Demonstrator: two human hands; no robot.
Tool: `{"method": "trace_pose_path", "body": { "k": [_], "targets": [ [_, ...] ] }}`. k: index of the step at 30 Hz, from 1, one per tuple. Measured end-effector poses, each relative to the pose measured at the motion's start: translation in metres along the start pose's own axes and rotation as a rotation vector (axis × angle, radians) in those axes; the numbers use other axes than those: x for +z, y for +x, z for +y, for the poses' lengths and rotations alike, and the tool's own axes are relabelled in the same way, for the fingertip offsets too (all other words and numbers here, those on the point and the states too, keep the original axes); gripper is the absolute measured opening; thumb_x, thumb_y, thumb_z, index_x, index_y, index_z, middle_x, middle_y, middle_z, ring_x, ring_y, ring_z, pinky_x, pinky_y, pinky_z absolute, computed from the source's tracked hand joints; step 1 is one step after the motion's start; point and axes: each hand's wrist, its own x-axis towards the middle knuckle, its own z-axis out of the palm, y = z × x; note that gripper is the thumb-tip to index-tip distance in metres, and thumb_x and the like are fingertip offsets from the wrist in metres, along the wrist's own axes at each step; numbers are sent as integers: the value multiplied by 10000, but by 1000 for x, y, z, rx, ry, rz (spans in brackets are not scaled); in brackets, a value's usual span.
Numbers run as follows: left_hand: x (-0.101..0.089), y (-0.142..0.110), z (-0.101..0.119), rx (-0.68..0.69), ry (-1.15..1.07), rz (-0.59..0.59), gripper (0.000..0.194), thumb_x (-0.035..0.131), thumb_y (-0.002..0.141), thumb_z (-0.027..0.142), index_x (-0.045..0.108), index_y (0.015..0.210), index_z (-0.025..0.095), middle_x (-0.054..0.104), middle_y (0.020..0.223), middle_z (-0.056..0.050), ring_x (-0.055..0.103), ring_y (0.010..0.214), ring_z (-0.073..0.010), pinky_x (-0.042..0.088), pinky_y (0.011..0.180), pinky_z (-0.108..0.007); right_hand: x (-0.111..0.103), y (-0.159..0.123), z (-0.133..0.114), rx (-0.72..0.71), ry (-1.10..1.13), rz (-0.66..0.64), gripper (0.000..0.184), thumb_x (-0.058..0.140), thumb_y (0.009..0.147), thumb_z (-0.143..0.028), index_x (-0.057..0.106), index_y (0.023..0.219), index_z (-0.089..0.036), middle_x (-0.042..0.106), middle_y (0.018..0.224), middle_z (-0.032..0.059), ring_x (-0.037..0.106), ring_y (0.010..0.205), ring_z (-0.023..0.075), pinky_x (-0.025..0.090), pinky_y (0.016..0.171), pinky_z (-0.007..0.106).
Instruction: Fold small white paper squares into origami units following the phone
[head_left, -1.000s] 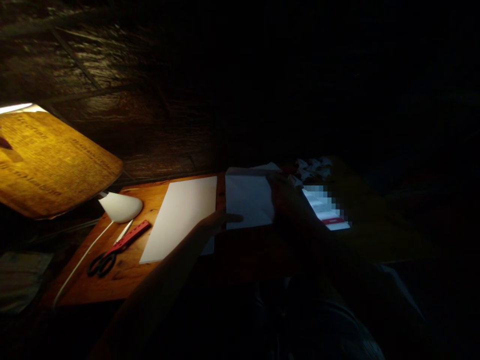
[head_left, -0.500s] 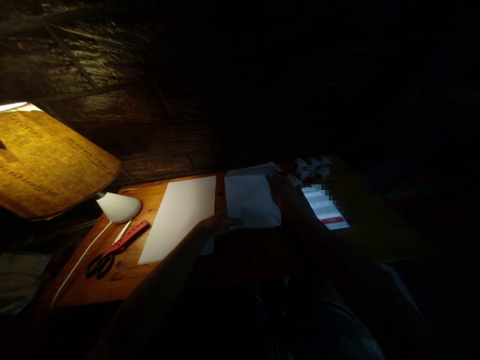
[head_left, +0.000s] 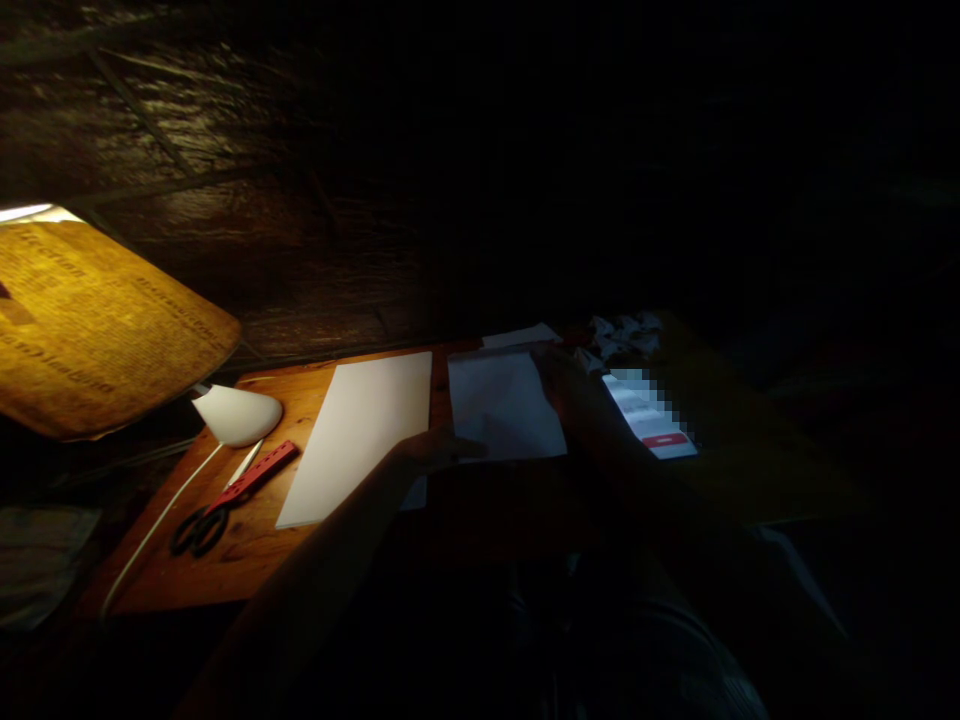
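Observation:
A white sheet of paper [head_left: 502, 400] lies in front of me, dim and slightly wavy, between my two hands. My left hand [head_left: 435, 448] is at its lower left corner, with a finger or thumb stretched out over the paper. At the sheet's upper right edge is my right hand [head_left: 559, 380], in deep shadow, so its fingers do not show clearly. Behind the sheet's top edge lies a narrow white strip of paper [head_left: 521, 336]. To the left, partly under my left hand and forearm, rests a brighter stack of white paper [head_left: 375, 420].
Black-handled scissors with a red part [head_left: 255, 475] lie on the wooden table [head_left: 259, 570] at left, beside a white lamp base [head_left: 240, 415] with its cord. A lit phone [head_left: 637, 415] lies right, near several crumpled or folded white paper pieces [head_left: 626, 335].
The sheet's raised top part has come down, leaving a straighter top edge and a separate white strip behind. Its lower edge has shifted slightly toward me. Both hands have barely moved.

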Motion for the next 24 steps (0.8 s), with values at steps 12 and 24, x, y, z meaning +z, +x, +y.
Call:
{"method": "trace_pose_path", "body": {
  "k": [12,24],
  "targets": [
    [3,24,27,332,-247,445,239,825,671,254,719,848,134,763,834,-80,736,818,-234,571,832,-370,2,4,10,155,216,116,164,726,711,-326,623,624,-233,615,654,21,537,635,175,478,631,352],
    [4,23,27,373,-201,459,256,820,658,247,708,852,123,736,787,-49,682,712,-162,536,721,-283,2,9,14,161,235,126,212,770,638,-360,610,617,-223,631,652,8,545,648,157,441,601,298]
  ]
}}
